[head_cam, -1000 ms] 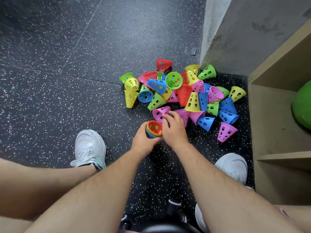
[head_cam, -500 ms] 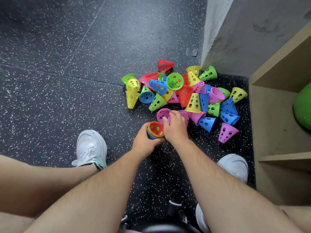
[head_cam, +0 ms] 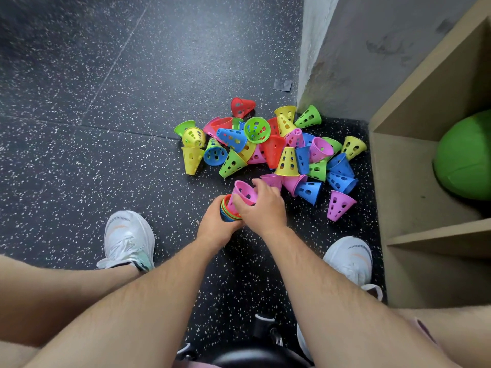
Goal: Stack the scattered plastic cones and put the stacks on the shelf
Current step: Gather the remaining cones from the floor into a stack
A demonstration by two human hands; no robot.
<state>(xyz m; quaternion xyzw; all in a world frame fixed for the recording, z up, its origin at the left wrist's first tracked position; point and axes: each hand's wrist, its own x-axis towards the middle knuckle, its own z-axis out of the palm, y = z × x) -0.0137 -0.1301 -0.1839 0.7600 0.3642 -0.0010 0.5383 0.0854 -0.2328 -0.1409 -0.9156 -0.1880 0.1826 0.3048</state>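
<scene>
A heap of several perforated plastic cones point(head_cam: 273, 150) in red, yellow, green, blue and pink lies on the dark speckled floor by the wall corner. My left hand point(head_cam: 215, 224) is wrapped around a short stack of nested cones point(head_cam: 228, 212), its mouth facing up, red and blue rims showing. My right hand point(head_cam: 261, 205) grips a pink cone point(head_cam: 243, 193), tilted, with its narrow end pushed into the stack's mouth. A wooden shelf point(head_cam: 414, 197) stands at the right.
A green ball point(head_cam: 465, 155) sits in the shelf's upper compartment. My two white shoes point(head_cam: 127, 240) point(head_cam: 350, 256) rest on the floor on either side of my hands. A grey wall point(head_cam: 345, 49) rises behind the heap. A lone pink cone point(head_cam: 338, 204) lies near the shelf.
My right hand took a pink cone from the near edge of the heap and carried it back onto the stack. The left hand has held the stack nearly still.
</scene>
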